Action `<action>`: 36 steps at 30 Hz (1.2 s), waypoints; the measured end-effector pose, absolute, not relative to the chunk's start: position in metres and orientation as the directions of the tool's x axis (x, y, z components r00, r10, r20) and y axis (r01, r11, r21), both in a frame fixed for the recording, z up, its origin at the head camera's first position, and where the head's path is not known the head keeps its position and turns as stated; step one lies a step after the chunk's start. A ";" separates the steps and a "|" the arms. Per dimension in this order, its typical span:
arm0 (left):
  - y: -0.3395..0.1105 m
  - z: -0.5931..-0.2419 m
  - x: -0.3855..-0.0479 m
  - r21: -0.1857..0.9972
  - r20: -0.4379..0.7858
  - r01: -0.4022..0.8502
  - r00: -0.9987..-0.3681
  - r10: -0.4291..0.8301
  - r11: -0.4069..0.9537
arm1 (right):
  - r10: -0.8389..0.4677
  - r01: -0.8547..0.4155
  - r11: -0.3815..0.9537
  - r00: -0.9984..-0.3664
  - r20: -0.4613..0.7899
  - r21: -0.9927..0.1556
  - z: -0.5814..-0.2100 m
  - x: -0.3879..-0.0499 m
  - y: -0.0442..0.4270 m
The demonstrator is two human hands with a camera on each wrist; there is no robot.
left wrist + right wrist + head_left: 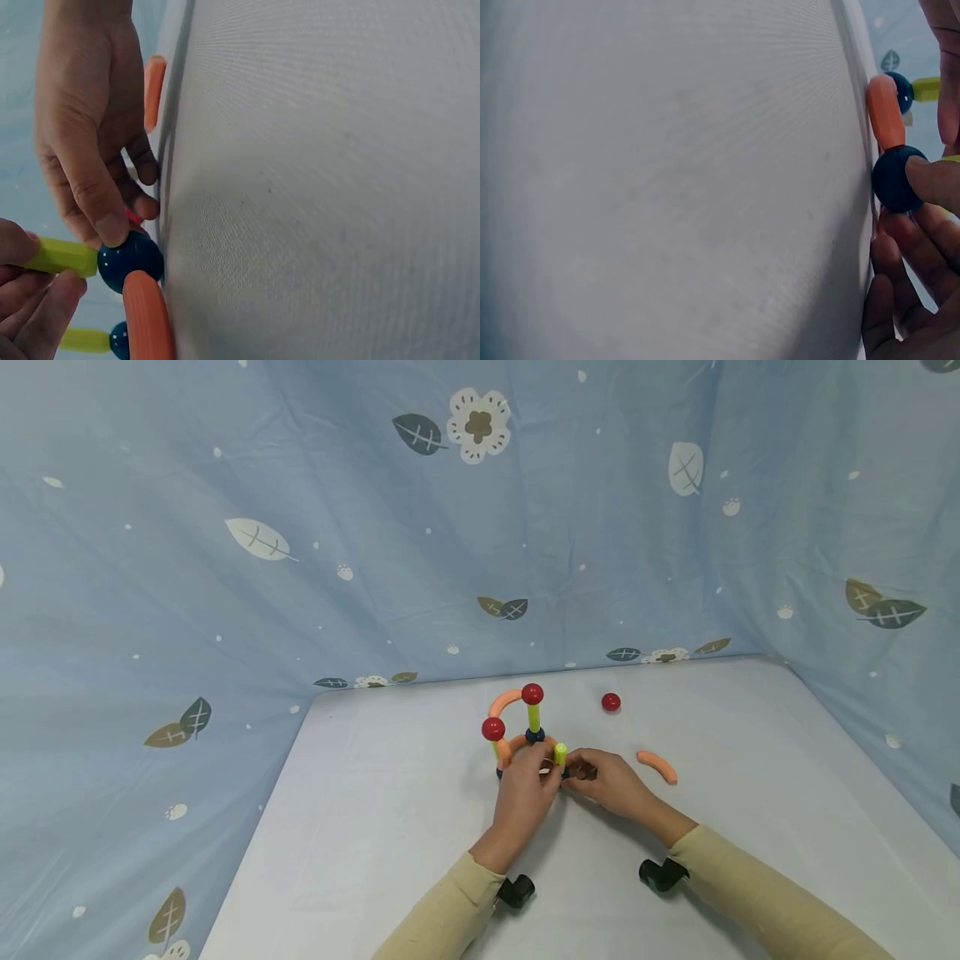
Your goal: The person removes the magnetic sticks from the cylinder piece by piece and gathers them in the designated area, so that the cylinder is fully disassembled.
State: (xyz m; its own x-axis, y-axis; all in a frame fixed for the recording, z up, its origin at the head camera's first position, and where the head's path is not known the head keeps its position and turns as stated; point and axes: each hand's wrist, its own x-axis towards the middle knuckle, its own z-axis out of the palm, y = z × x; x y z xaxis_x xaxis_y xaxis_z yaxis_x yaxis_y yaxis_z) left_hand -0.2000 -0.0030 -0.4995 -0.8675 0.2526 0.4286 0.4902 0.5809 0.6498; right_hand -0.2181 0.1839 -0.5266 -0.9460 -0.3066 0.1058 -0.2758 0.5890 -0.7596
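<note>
Calling straight away from the person 12 o'clock, I see both hands close together, near the middle of the white cloth-covered table. The left hand has its thumb and fingers nearly together, pinching a straight yellow-green plastic stick. The stick stands up, and its bottom end meets a shiny dark blue ball. The right hand comes in on the 3 o'clock side of the stick. I can see its thumb and fingers set about as wide as that ball, gripping it. Its other fingers are loosely bent. A curved orange plastic bar touches the blue ball too, low by the table.

The rest of the toy frame sits around 10 to 11 o'clock from the stick. I see a shiny red ball on top at 11 o'clock and another red ball at 10, with an orange arch between them. A loose red ball lies between 1 and 2 o'clock, and a loose orange curved piece lies near 3.
</note>
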 end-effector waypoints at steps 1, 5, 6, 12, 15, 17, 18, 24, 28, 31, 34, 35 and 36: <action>-0.003 -0.499 -0.200 0.641 0.438 0.499 -0.862 0.256 0.583 | -0.309 -0.278 0.590 -0.945 0.106 -0.758 -0.526 -0.218 0.184; -0.004 -0.496 -0.200 0.639 0.451 0.511 -0.854 0.259 0.575 | -0.306 -0.272 0.597 -0.947 0.099 -0.754 -0.525 -0.218 0.184; -0.005 -0.495 -0.200 0.641 0.449 0.510 -0.855 0.258 0.574 | -0.307 -0.274 0.599 -0.946 0.100 -0.753 -0.525 -0.217 0.184; -0.008 -0.491 -0.197 0.682 0.420 0.490 -0.870 0.257 0.543 | -0.299 -0.256 0.601 -0.950 0.083 -0.757 -0.526 -0.217 0.184; -0.011 -0.491 -0.194 0.699 0.403 0.482 -0.876 0.266 0.529 | -0.300 -0.253 0.596 -0.950 0.081 -0.762 -0.527 -0.217 0.184; -0.013 -0.491 -0.192 0.700 0.388 0.477 -0.879 0.278 0.531 | -0.302 -0.255 0.593 -0.950 0.083 -0.764 -0.527 -0.217 0.184; -0.015 -0.492 -0.191 0.697 0.385 0.479 -0.878 0.285 0.534 | -0.302 -0.255 0.594 -0.950 0.083 -0.763 -0.527 -0.217 0.184; -0.029 -0.491 -0.182 0.674 0.373 0.511 -0.858 0.352 0.533 | -0.294 -0.235 0.606 -0.954 0.061 -0.760 -0.526 -0.218 0.183; -0.040 -0.487 -0.178 0.708 0.346 0.519 -0.846 0.406 0.479 | -0.287 -0.216 0.608 -0.957 0.042 -0.764 -0.524 -0.217 0.181; -0.051 -0.485 -0.175 0.735 0.318 0.508 -0.843 0.434 0.449 | -0.288 -0.213 0.607 -0.957 0.037 -0.766 -0.524 -0.217 0.180; -0.062 -0.486 -0.173 0.737 0.290 0.493 -0.848 0.443 0.463 | -0.284 -0.207 0.612 -0.958 0.032 -0.763 -0.525 -0.217 0.180; -0.067 -0.487 -0.173 0.736 0.286 0.489 -0.851 0.440 0.467 | -0.283 -0.207 0.615 -0.959 0.032 -0.761 -0.525 -0.217 0.180; -0.071 -0.488 -0.173 0.737 0.280 0.482 -0.856 0.435 0.474 | -0.280 -0.204 0.619 -0.960 0.030 -0.759 -0.525 -0.217 0.180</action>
State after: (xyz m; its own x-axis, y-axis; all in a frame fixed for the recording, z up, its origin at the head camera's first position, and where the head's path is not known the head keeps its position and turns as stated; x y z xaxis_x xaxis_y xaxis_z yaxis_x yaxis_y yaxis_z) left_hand -0.1726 -0.0711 -0.4880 -0.8560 0.4348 0.2796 0.4816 0.4740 0.7371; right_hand -0.2167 0.1803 -0.5252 -0.9596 -0.2798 0.0302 -0.2043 0.6186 -0.7587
